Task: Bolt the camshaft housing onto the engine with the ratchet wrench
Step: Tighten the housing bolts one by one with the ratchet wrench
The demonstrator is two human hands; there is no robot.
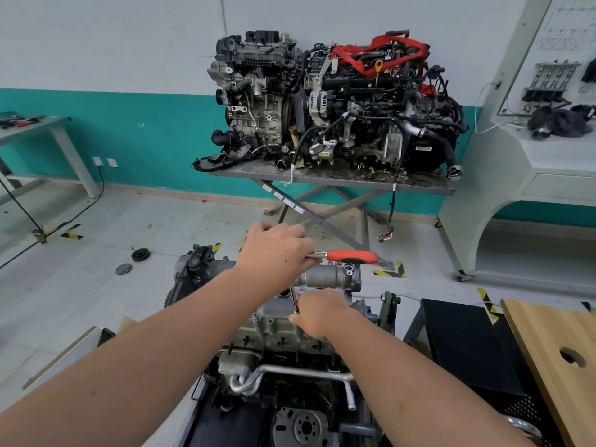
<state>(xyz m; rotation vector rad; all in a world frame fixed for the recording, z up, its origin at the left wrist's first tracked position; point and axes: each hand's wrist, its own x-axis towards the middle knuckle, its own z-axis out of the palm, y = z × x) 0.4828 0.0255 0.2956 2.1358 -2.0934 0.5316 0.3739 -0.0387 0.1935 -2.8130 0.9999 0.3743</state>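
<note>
Head view looks down over two bare forearms reaching to the middle of the frame. At centre, the left hand [274, 253] curls over the head end of a chrome ratchet wrench with a red grip [351, 256], whose handle sticks out level to the right. Below it, a thin chrome extension bar [294, 300] drops from the wrench toward the grey cast-aluminium camshaft housing [329, 275], which sits on top of the grey engine block on a stand [274, 330] in the lower middle. The right hand [317, 314] pinches the lower end of that bar with its fingertips, resting against the housing's near edge. A bent silver coolant pipe [290, 374] runs across the front of the block.

Across the upper middle, two dirty complete engines with black hoses and a red strap [332, 101] stand on a grey steel scissor-leg table [338, 180] against a white and teal wall. A pale wooden board with a round hole [554, 350] lies at the lower right, and a white training panel stand [532, 156] fills the right edge.
</note>
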